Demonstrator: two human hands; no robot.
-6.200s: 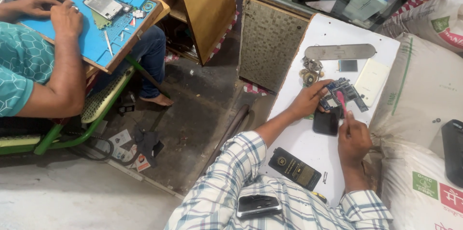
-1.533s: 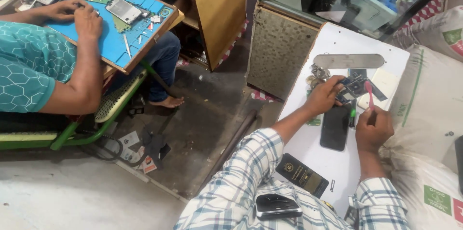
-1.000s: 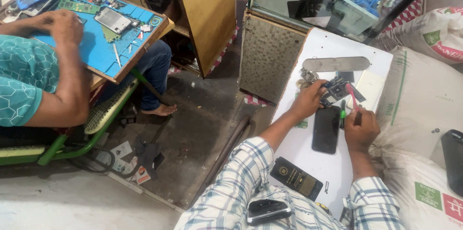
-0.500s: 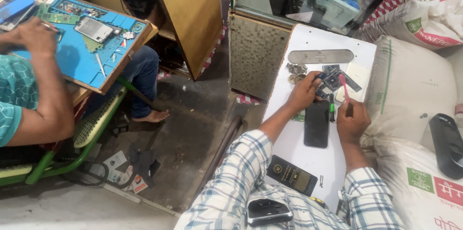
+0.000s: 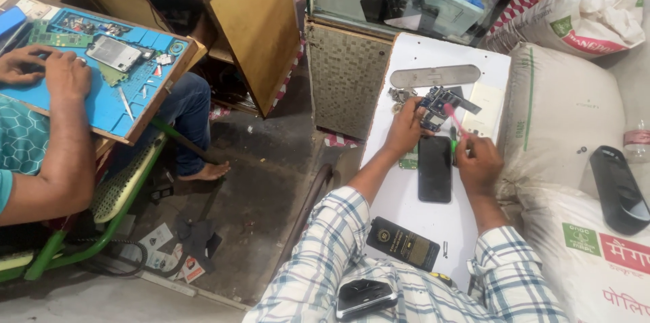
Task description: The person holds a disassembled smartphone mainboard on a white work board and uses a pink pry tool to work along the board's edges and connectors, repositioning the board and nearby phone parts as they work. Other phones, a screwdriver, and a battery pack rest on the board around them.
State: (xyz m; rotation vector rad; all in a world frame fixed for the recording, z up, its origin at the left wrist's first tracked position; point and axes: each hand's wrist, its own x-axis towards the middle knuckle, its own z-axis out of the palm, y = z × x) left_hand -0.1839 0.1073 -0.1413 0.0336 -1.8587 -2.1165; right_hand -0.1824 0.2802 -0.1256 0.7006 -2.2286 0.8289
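Left hand (image 5: pixel 405 132) in closed grip on small blue circuit board (image 5: pixel 433 103); right hand (image 5: pixel 478 162) pinching thin pink tool (image 5: pixel 453 118), near black slab phone (image 5: pixel 435 168) on white desk (image 5: pixel 467 59).

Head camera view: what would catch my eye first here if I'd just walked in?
Probably the white board in the middle, where the left hand steadies a small circuit board while the right hand works it with a pink-handled tool, a dark phone lying just below. At far left, another person's hands rest on a bright blue repair mat.
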